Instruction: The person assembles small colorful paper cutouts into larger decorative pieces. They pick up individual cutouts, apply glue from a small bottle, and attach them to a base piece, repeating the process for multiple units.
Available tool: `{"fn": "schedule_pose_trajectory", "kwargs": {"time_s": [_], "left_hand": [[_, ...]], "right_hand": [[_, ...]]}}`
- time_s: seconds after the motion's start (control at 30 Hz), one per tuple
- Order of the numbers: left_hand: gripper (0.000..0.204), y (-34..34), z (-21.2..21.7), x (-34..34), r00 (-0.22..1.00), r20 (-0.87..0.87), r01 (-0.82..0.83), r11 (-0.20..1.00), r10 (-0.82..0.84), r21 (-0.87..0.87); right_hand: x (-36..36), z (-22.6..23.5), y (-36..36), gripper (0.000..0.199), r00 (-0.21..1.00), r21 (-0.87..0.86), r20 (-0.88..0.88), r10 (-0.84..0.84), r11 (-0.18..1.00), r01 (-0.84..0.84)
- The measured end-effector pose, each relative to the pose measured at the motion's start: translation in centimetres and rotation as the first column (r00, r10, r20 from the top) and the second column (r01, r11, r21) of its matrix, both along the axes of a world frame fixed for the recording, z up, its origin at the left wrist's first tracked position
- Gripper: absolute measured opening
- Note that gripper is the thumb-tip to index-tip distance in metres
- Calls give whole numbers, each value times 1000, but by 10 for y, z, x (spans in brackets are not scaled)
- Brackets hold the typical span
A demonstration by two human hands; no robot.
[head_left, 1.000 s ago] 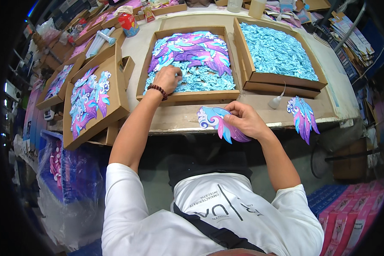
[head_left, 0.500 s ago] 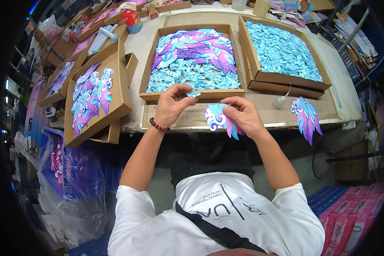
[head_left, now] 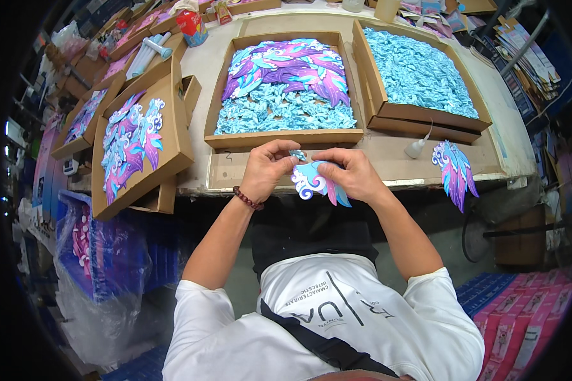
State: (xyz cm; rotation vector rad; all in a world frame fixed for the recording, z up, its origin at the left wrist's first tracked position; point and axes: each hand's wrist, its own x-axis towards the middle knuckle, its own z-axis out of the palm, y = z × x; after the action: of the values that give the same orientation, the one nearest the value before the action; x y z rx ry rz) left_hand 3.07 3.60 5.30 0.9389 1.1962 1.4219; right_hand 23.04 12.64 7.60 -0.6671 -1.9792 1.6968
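Note:
My left hand (head_left: 268, 170) pinches a small shiny teal bow-like piece (head_left: 297, 155) between thumb and fingertips. In my right hand (head_left: 351, 173) is a wing-shaped cutout (head_left: 313, 180) with white curls and blue, pink and purple feathers, gripped at its upper edge. The teal piece is right above the cutout's top; whether they touch I cannot tell. Just beyond my hands stands a cardboard box (head_left: 279, 138) with similar cutouts (head_left: 286, 66) stacked over a layer of teal pieces (head_left: 279, 113).
Farther right, another box (head_left: 419, 120) is full of teal pieces. A small white squeeze bottle (head_left: 415, 148) with a thin nozzle stands before it, near a lone cutout (head_left: 452, 171) overhanging the table edge. Tilted boxes (head_left: 171, 152) of cutouts are at left; a red can-like container (head_left: 191, 28) is behind.
My hands have come together. The cutout has moved left and slightly down, and the teal piece has moved down and right toward its top edge.

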Motion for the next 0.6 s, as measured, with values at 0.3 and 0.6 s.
{"fn": "schedule_pose_trajectory", "kwargs": {"time_s": [0.3, 0.6], "left_hand": [[29, -2, -3, 7, 998, -47, 40, 998, -38, 44], [28, -9, 0, 6, 991, 66, 119, 992, -117, -29]], "right_hand": [[-2, -12, -2, 29, 986, 53, -7, -168, 984, 168], [-1, -13, -1, 23, 978, 169, 78, -194, 969, 179]]}}
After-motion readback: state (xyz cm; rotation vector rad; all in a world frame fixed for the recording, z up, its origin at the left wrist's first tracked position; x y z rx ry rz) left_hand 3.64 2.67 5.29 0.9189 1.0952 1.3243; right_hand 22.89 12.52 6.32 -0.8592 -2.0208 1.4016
